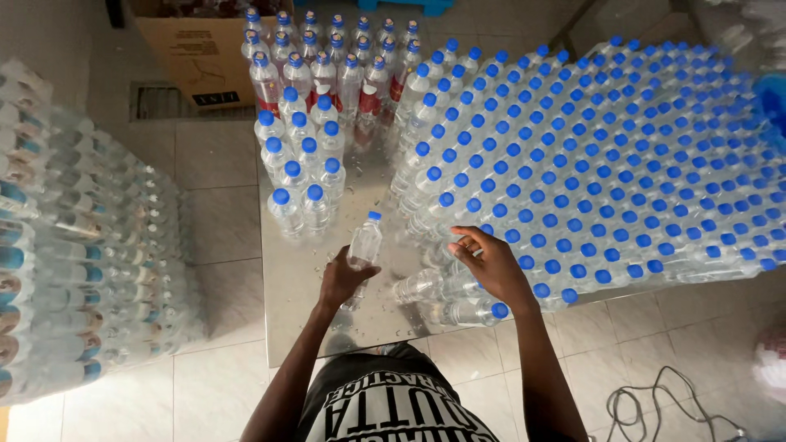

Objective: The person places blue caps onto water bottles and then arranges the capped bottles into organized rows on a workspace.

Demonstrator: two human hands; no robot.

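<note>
My left hand (342,278) grips a clear plastic water bottle (365,241) with a blue cap, held above a shiny metal table (295,319). My right hand (489,260) hovers just right of it with fingers spread, over a few bottles lying on their sides (434,286) near the table's front edge. It holds nothing.
A dense field of upright blue-capped bottles (606,155) fills the table's right part. Smaller groups (299,176) and red-labelled bottles (327,78) stand at the back left. Shrink-wrapped bottle packs (82,245) are stacked on the floor at left, a cardboard box (196,53) behind, cables (655,405) at lower right.
</note>
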